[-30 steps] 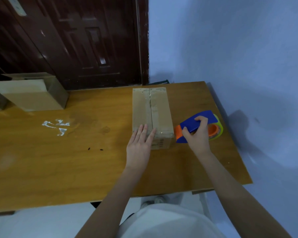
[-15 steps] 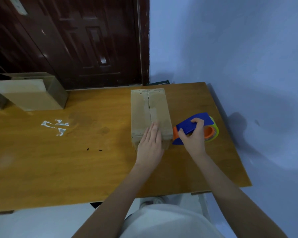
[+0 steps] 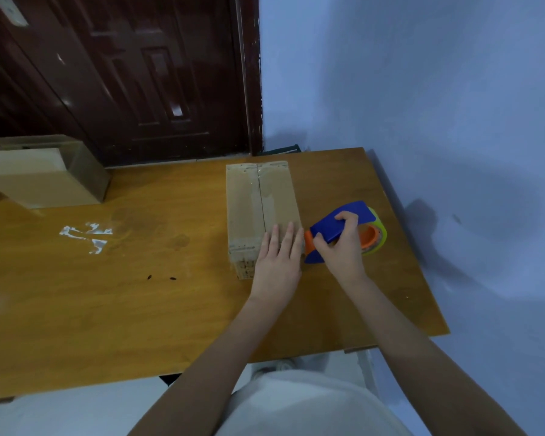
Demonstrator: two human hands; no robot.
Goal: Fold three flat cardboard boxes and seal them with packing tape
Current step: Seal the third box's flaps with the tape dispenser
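A folded cardboard box [image 3: 261, 212] lies lengthwise on the right half of a wooden table [image 3: 139, 309], its top flaps closed along a centre seam that shines as though already taped. The person's left hand [image 3: 277, 262] presses flat on the box's near right corner, fingers straight, holding it steady. Just beside the box's right side, the right hand [image 3: 340, 247] grips a blue and orange tape dispenser [image 3: 343, 231], fingers curled over its blue shield, its orange end touching or nearly touching the box. This looks like the sealing step on this box; the next move probably calls for setting the tape onto the near end and pulling it firmly across. Another folded cardboard box [image 3: 41, 174] stands at the table's far left, before a dark door [image 3: 123, 73].
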